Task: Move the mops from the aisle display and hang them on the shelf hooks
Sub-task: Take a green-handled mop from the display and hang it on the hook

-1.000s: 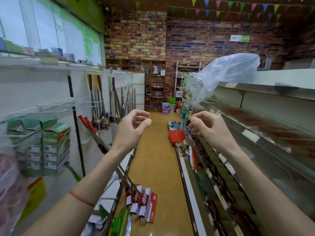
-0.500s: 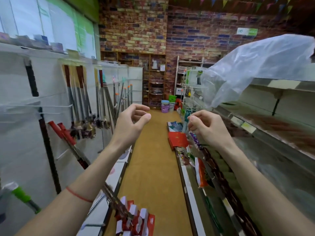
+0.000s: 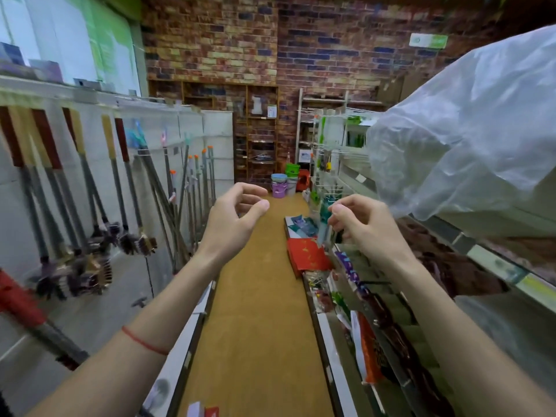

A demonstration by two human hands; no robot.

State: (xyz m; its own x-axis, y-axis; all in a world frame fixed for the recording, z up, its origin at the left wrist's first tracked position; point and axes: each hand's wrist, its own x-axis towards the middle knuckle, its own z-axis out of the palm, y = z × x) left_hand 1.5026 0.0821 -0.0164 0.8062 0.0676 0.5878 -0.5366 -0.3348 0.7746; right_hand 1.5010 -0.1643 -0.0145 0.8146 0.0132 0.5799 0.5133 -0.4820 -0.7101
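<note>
No lettering can be read anywhere. The green-and-white rectangular sign [image 3: 427, 41] on the brick wall, upper right of the frame, is too blurred. The small white paper notice [image 3: 271, 111] on the brown wooden shelving, upper centre, is likewise too small.

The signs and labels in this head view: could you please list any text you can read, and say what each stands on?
No text can be read here.
Green and white sign on the brick wall: lettering too blurred.
White card on the back wooden shelf: print too small.
Price strips on the right shelf edge: blurred.
Orange packet on the lower right shelf: markings unreadable.
</note>
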